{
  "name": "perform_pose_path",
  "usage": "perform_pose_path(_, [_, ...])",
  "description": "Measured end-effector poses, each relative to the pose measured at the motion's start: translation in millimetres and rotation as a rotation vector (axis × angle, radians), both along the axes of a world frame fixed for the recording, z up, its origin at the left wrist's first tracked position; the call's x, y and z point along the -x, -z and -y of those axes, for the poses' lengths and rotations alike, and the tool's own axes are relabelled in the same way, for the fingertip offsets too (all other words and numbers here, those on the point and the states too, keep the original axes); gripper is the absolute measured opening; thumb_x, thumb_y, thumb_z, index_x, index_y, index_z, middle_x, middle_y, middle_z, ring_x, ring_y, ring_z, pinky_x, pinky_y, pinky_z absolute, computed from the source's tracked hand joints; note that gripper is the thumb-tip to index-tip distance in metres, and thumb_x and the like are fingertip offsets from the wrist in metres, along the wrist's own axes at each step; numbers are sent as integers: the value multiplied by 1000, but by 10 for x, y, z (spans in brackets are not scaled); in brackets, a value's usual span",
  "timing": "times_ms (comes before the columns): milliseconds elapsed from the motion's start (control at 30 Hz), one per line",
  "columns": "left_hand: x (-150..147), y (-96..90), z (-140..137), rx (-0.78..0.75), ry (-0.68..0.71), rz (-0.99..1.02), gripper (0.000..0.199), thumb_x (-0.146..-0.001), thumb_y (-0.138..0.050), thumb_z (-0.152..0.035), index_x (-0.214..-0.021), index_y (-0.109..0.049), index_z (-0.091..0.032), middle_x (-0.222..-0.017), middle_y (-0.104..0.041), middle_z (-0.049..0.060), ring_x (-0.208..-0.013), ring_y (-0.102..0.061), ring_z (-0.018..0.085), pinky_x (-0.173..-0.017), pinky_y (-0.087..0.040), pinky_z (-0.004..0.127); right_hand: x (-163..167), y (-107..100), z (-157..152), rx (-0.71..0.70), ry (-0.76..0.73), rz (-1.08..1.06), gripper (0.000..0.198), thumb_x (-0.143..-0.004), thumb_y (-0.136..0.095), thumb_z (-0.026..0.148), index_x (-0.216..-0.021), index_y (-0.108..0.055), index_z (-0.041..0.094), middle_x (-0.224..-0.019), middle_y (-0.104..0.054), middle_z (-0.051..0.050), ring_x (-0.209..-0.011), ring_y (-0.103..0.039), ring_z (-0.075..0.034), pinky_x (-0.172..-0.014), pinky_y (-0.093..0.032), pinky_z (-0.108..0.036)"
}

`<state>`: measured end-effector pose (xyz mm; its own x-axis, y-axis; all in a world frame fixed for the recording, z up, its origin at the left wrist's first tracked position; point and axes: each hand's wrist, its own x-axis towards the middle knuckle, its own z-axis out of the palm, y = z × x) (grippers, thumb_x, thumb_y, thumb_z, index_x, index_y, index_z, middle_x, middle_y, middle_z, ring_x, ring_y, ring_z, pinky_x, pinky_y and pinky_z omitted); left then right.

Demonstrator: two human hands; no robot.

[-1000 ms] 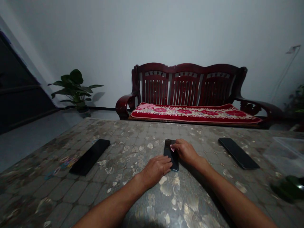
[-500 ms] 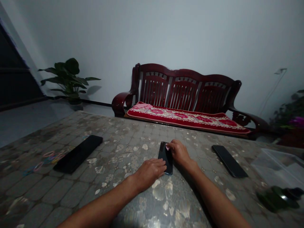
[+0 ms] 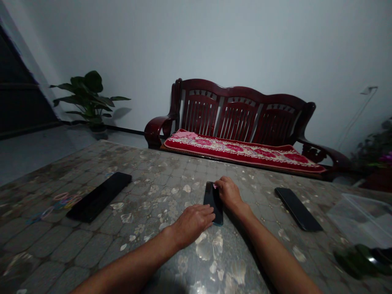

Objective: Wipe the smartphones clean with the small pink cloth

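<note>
A dark smartphone [image 3: 218, 210] lies on the patterned tablecloth in front of me, its long side pointing away. My left hand [image 3: 194, 220] rests on its lower left edge, fingers stretched flat over the surface. At the phone's upper right, my right hand [image 3: 229, 192] has its fingers pinched together on a small pink piece [image 3: 215, 186], pressed against the phone. Most of that piece is hidden by the fingers; its material is unclear.
A long black slab [image 3: 99, 197] lies to the left beside coloured rubber bands [image 3: 63, 200]. On the right are another dark phone [image 3: 297, 209], a clear plastic box [image 3: 358, 212] and a green bottle [image 3: 355, 259]. Beyond the table [image 3: 153, 179] stands a wooden bench [image 3: 235, 118].
The view has shifted slightly. My right hand with the pink piece has moved a little left and up at the phone's top; my left hand stays on the lower left edge.
</note>
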<state>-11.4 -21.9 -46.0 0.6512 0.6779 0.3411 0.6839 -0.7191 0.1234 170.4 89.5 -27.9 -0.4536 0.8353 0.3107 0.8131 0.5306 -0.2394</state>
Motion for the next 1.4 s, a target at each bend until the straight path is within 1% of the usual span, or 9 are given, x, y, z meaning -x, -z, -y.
perform_pose_path(167, [-11, 3, 8, -17, -12, -14, 16, -95, -64, -19, -110, -70, -17, -119, -74, 7, -115, -68, 25, -99, -55, 37, 76, -23, 35, 32, -154, 13, 30, -92, -50, 8, -98, -77, 21, -93, -69, -8, -93, -60, -20, -80, -42, -26])
perform_pose_path(267, [-4, 3, 11, -42, -23, -27, 20, -96, -62, -20, -115, -69, -18, -119, -74, 8, -115, -69, 25, -98, -56, 38, 101, -72, 8, 40, -119, 33, 32, -92, -50, 6, -101, -77, 20, -96, -69, -8, -95, -60, -20, -82, -42, -26])
perform_pose_path(433, [8, -15, 7, -44, -10, -46, 20, -96, -61, -19, -114, -70, -18, -122, -73, 8, -117, -68, 25, -99, -57, 38, 196, -117, -15, 37, -51, 66, 30, -92, -51, 7, -99, -77, 19, -99, -69, -9, -96, -59, -21, -82, -42, -27])
perform_pose_path(667, [25, 0, -8, -37, 1, -56, 21, -97, -60, -19, -116, -70, -20, -124, -72, 7, -118, -67, 25, -100, -56, 38, 134, -117, 52, 64, -253, 56, 32, -88, -53, 4, -101, -77, 20, -96, -70, -7, -95, -61, -20, -80, -43, -25])
perform_pose_path(900, [23, -11, -2, -21, 7, -41, 22, -95, -63, -17, -115, -70, -18, -125, -72, 9, -119, -67, 27, -99, -57, 40, 9, -105, -36, 40, -124, 20, 30, -93, -51, 10, -102, -78, 21, -99, -71, -8, -96, -61, -20, -81, -44, -27])
perform_pose_path(1133, [13, -21, 0, -9, 2, -38, 18, -95, -63, -18, -112, -70, -19, -124, -72, 8, -118, -68, 25, -100, -56, 37, -85, -68, 142, 77, -343, -27, 31, -87, -56, 4, -99, -79, 21, -92, -71, -5, -92, -61, -19, -79, -43, -26])
perform_pose_path(1200, [11, -27, 2, -6, -1, -48, 17, -94, -64, -17, -110, -71, -19, -123, -72, 7, -116, -68, 25, -99, -57, 37, -132, -64, 145, 68, -295, -37, 31, -88, -55, 4, -100, -79, 21, -93, -71, -5, -92, -61, -19, -80, -43, -26])
perform_pose_path(1333, [13, -16, 2, -15, -4, -49, 20, -94, -64, -16, -114, -70, -18, -123, -73, 8, -117, -68, 25, -99, -57, 37, -184, -29, 102, 38, -120, -75, 32, -91, -52, 5, -102, -78, 19, -95, -71, -7, -93, -60, -20, -81, -43, -27])
perform_pose_path(1400, [17, -5, 1, -18, -7, -31, 22, -95, -62, -17, -116, -69, -18, -123, -73, 9, -117, -68, 25, -99, -56, 37, -193, -17, 112, 34, -105, -87, 31, -91, -52, 5, -102, -78, 19, -95, -70, -7, -93, -60, -20, -81, -43, -27])
